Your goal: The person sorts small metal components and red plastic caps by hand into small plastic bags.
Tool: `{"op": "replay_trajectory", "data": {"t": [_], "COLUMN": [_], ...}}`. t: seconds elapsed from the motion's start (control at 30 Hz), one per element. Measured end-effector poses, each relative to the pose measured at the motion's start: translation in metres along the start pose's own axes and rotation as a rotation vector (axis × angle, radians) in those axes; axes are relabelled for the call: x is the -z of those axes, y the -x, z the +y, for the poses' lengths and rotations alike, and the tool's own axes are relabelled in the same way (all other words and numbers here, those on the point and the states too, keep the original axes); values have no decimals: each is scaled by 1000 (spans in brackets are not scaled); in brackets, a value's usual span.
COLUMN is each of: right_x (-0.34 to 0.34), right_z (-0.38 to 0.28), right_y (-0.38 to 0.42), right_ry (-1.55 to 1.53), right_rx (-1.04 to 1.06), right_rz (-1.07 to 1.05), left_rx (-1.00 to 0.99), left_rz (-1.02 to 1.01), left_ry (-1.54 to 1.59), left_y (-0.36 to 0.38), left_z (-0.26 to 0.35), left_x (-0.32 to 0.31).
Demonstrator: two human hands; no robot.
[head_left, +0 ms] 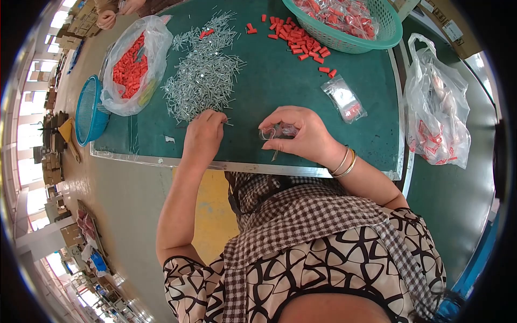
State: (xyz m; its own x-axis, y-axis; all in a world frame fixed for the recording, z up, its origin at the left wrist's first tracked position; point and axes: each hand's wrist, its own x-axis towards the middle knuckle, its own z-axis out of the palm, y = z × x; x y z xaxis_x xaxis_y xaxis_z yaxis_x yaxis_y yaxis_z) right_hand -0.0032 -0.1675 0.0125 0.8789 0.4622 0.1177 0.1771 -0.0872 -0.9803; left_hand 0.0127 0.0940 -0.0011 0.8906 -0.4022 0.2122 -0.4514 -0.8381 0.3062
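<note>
My left hand [205, 132] is closed in a pinch at the near edge of a heap of small silver screws or nails [202, 81]. Its fingertips hide what they hold, if anything; thin metal pieces lie right beside them. To the right, my right hand [301, 132] curls its thumb and fingers around a small clear plastic bag [288, 131], whose contents I cannot make out. Beyond that hand lies a flat clear bag [344, 99] with red pieces inside. Loose short red plastic tubes [299, 39] are scattered farther back.
A green basket [344, 40] of filled bags stands at the back right. On the left are a plastic bag of red tubes [129, 70] and a blue basket [89, 110]. A white carrier bag [439, 107] sits at right. Another person's hands [116, 15] show at top left.
</note>
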Motion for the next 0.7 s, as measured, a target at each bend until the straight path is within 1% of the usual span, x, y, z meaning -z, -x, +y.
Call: {"op": "replay_trajectory", "data": {"t": [0.03,0.13,0.23,0.33,0.4,0.5,0.53,0.6,0.7], "right_x": [0,1,1,-1,-1,-2,-2,0,1], "right_z": [0,-1,-2,0,1,9,7,0,-1], "right_y": [0,0,0,0,1,0,0,0,1], "right_ry": [5,20,30,21,0,81,62,21,52], "right_rx": [-2,-3,4,-1,-26,107,75,9,16], "right_rz": [-1,1,6,5,3,38,30,19,27], "left_rx": [-21,3,71,-44,-11,-4,-10,-6,-51], "left_rz": [10,-5,-71,-51,-127,-202,-223,-219,-159], "left_ry": [13,43,91,-37,-87,-183,-219,-239,-176], "left_y": [1,1,1,-3,-8,-16,-17,-18,-18], "left_z": [0,6,12,18,19,22,23,22,8], "left_x": [0,6,11,11,10,6,5,2,-5]}}
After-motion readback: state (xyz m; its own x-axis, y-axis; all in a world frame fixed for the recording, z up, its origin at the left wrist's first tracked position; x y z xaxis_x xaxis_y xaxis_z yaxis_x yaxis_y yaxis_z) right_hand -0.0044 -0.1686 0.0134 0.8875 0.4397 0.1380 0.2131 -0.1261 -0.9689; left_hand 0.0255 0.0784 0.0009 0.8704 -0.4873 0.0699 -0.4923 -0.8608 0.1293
